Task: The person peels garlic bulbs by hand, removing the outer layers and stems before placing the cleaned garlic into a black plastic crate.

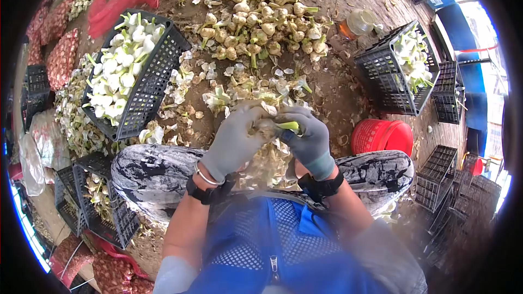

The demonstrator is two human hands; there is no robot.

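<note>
Both my hands wear grey work gloves and meet in front of my lap. Between them is a garlic bulb, its short green stem pointing right. My left hand is closed around the bulb's left side. The fingers of my right hand are curled onto the stem side; part of the bulb is hidden by the gloves. Loose papery skins lie on the ground just beyond my hands. Farther ahead is a heap of unpeeled garlic bulbs, some with green stems.
A black crate of white peeled bulbs stands at the left, another black crate at the right. Near my right knee is a red bucket. A jar of amber liquid lies beyond. Red mesh sacks sit far left.
</note>
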